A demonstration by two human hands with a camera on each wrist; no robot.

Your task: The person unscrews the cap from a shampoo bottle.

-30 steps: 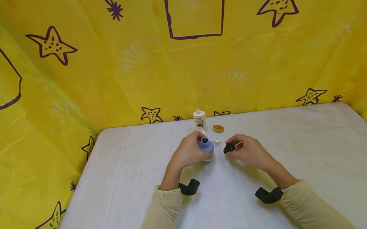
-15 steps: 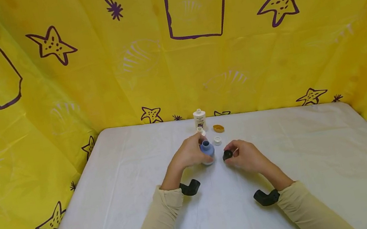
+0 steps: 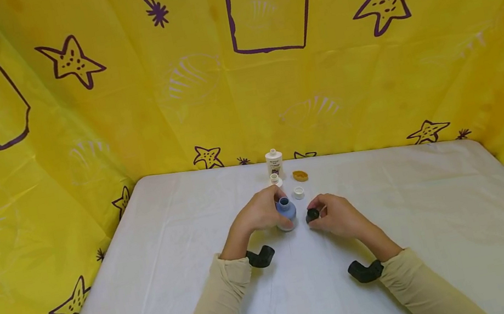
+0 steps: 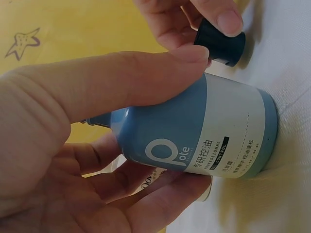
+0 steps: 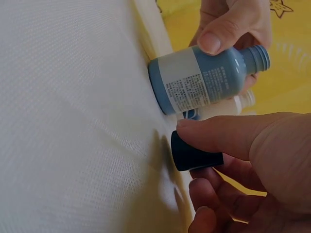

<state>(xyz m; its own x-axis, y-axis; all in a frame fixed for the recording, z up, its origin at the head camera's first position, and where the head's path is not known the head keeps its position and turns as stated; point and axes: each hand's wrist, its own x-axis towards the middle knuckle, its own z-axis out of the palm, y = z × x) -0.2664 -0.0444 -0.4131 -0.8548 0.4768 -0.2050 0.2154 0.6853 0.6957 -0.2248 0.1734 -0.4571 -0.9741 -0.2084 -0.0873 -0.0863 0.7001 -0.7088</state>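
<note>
My left hand [image 3: 263, 210] grips a blue bottle [image 3: 286, 214] with a pale label band, thumb on one side and fingers on the other. Its threaded neck [image 5: 256, 59] is uncapped and points up; in the wrist views its base is right at the white tabletop. To the right, my right hand [image 3: 336, 214] pinches a black cap [image 5: 194, 153] between thumb and fingers. That cap [image 4: 221, 42] is low beside the bottle, apart from it in the head view. Part of the bottle's side is hidden by my left fingers.
Behind the bottle stand a small white open-necked bottle [image 3: 275, 180] and a taller white bottle [image 3: 275, 163]. A white cap [image 3: 299, 192] and an orange-yellow oval piece [image 3: 300, 175] lie to their right. Yellow patterned cloth [image 3: 242, 97] walls the table's back and sides.
The blue bottle in my left hand has come slightly toward me. My right hand, with the black cap, has moved a little nearer to me and to the left.
</note>
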